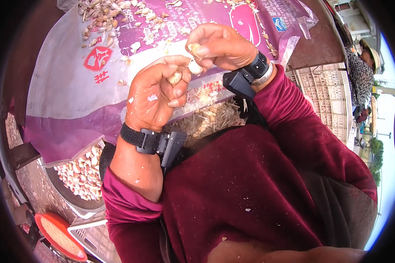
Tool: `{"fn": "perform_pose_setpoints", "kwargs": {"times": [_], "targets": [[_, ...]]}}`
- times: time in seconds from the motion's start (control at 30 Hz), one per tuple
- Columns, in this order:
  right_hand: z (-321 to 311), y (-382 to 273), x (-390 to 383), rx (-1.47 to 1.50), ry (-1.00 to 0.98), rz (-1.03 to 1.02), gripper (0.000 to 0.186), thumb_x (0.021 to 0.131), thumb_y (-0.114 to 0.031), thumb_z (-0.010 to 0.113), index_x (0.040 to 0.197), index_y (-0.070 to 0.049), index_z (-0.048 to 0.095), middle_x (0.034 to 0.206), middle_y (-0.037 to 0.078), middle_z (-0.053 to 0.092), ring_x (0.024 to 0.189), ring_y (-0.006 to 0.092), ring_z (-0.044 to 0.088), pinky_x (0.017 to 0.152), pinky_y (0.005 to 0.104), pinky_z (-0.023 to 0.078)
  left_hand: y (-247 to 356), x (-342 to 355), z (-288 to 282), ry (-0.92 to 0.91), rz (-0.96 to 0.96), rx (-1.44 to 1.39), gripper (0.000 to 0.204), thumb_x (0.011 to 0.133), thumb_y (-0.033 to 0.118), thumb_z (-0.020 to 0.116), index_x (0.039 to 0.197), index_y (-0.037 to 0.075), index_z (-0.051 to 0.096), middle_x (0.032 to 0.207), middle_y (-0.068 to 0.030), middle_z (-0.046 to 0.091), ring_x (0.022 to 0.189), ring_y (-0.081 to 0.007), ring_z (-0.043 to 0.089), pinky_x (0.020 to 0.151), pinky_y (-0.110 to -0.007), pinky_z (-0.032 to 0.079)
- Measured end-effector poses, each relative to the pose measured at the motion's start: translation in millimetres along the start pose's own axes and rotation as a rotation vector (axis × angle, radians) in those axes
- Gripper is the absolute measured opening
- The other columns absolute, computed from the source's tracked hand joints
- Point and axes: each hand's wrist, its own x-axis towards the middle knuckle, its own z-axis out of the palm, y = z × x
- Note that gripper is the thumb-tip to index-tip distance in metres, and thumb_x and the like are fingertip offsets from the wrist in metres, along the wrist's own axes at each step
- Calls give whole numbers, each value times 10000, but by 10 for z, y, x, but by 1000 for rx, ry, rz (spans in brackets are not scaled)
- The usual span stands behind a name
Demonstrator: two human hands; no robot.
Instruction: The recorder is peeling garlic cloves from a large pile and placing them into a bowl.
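Observation:
My left hand (151, 92) has its fingers curled, with a garlic clove (174, 78) held near the thumb. A white, smooth clove (195, 67) sits between the two hands, at my left fingertips. Close by on the right, my right hand (227, 47) pinches a yellowish piece of garlic (195, 49) between thumb and forefinger; whether it is clove or skin I cannot tell. Both hands are raised above a purple and white woven sack (70, 83) spread over the work surface. Bits of skin stick to my left palm and wrist.
Unpeeled garlic cloves (102, 17) and loose skins lie at the sack's far side. Skins heap (213, 118) below my hands. At lower left are a tub of cloves (82, 177), a red basin (46, 223) and a white crate (96, 239). Pale crates (324, 90) and a person (360, 72) are right.

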Motion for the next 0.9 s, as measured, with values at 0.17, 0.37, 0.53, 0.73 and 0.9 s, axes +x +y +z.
{"fn": "perform_pose_setpoints", "kwargs": {"times": [0.17, 0.37, 0.53, 0.73, 0.9], "targets": [[-183, 113, -37, 171, 74, -27, 171, 863, -95, 591, 1007, -2, 603, 834, 61, 570, 630, 114, 523, 612, 300, 476, 3, -103, 87, -163, -58, -62, 240, 861, 86, 486, 1031, -79, 528, 840, -137, 537, 541, -104, 442, 395, -198, 377], [-340, 143, 17, 230, 178, -112, 169, 871, -84, 588, 1019, -12, 626, 843, 57, 603, 669, 110, 559, 604, 288, 483, 41, 39, -229, -44, 47, -76, 301, 887, 126, 459, 1092, -83, 526, 894, -159, 551, 625, -164, 489, 478, -244, 422], [460, -304, -120, -349, 194, 106, 223, 839, -160, 681, 1007, -22, 634, 815, 56, 650, 625, 110, 599, 554, 234, 483, 22, 122, -146, 21, -66, -6, 461, 900, 331, 432, 1083, -78, 538, 917, -177, 609, 720, -219, 582, 500, -284, 445], [307, 103, -505, -1018, 41, -181, 189, 815, -112, 668, 967, -16, 611, 772, 71, 613, 682, 166, 609, 609, 293, 494, 44, 76, -217, 117, 36, 28, 332, 917, 209, 471, 1026, -95, 549, 904, -180, 582, 638, -170, 520, 416, -219, 422], [195, 624, -505, -1424, -56, -382, 179, 780, -92, 642, 945, -32, 604, 824, 134, 600, 779, 316, 615, 682, 392, 505, 49, 73, -345, 51, 76, 40, 314, 904, 194, 482, 1006, -92, 563, 908, -175, 577, 669, -180, 520, 446, -237, 410]]}}
